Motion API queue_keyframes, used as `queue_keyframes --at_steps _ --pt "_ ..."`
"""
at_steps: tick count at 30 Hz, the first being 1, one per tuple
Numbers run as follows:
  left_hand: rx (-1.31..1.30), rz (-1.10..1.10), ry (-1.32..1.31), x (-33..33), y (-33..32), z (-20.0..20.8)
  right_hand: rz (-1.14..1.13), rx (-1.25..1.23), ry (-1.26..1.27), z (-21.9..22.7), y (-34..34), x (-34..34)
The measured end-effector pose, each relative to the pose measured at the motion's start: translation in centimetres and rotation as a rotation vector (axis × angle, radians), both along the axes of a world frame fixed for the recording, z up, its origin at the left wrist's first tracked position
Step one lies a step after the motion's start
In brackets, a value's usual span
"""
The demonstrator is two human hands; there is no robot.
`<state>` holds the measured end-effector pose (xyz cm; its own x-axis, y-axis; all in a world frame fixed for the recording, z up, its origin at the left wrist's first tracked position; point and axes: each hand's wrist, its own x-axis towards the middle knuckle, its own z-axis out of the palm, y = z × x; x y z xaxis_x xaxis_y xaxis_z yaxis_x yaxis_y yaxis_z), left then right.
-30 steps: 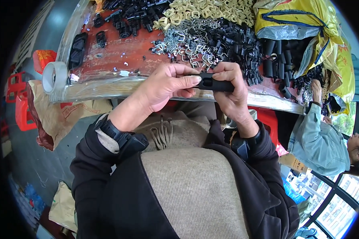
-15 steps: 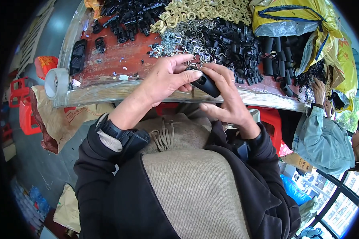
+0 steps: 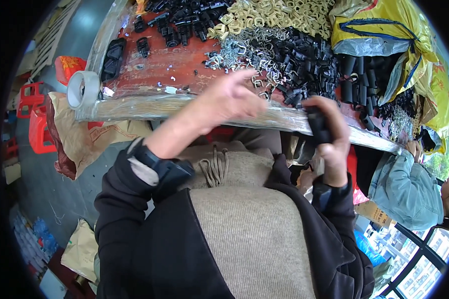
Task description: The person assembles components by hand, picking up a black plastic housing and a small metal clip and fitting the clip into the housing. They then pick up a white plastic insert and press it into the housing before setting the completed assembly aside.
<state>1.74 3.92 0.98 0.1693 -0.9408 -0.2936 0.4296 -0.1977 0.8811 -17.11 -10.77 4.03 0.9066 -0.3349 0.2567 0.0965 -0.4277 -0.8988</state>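
Note:
My left hand point(image 3: 229, 99) is over the near table edge, blurred by motion. Its index finger stretches out apart from the others and I see nothing in its grasp. Beyond its fingertips lies a heap of small silver metal clips point(image 3: 264, 74). To the right, my right hand point(image 3: 336, 147) has its fingers wrapped round a short black plastic tube point(image 3: 318, 127), held upright just off the table's front edge. Blur hides the tube's finer detail. Loose black plastic parts point(image 3: 309, 62) are heaped just past the right hand.
Beige plastic pieces point(image 3: 279, 17) and black fittings point(image 3: 177, 25) lie farther back. Black tubes point(image 3: 359, 82) and a yellow sack point(image 3: 379, 30) are at right. A tape roll point(image 3: 83, 89) sits at the left corner. A co-worker point(image 3: 409, 189) works at the right.
My hands have moved apart. The right hand has carried the black tube to the right and tipped it upright; the left hand has let go of it. The view has shifted slightly.

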Motion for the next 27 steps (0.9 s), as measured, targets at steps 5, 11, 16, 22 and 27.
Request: queue_keyframes --at_steps 5,11,16,22,27 --pt "0.019 0.542 -0.535 7.8 3.4 -1.9 -0.689 0.051 0.03 -3.0 -3.3 -10.6" --pt "0.266 0.708 -1.654 15.5 6.3 -3.4 -0.971 0.121 0.431 -12.3 -3.7 -21.7" --pt "0.538 0.443 -1.995 15.2 5.9 -4.1 -0.788 -0.76 0.844 -13.7 -1.5 -21.1" --pt "0.441 0.323 -1.906 15.6 6.3 -5.1 -0.732 -0.503 0.5 -6.4 -3.9 -11.4" --pt "0.322 0.319 -1.712 14.6 5.7 -4.3 -0.31 -0.482 0.181 -4.0 -3.1 1.1"
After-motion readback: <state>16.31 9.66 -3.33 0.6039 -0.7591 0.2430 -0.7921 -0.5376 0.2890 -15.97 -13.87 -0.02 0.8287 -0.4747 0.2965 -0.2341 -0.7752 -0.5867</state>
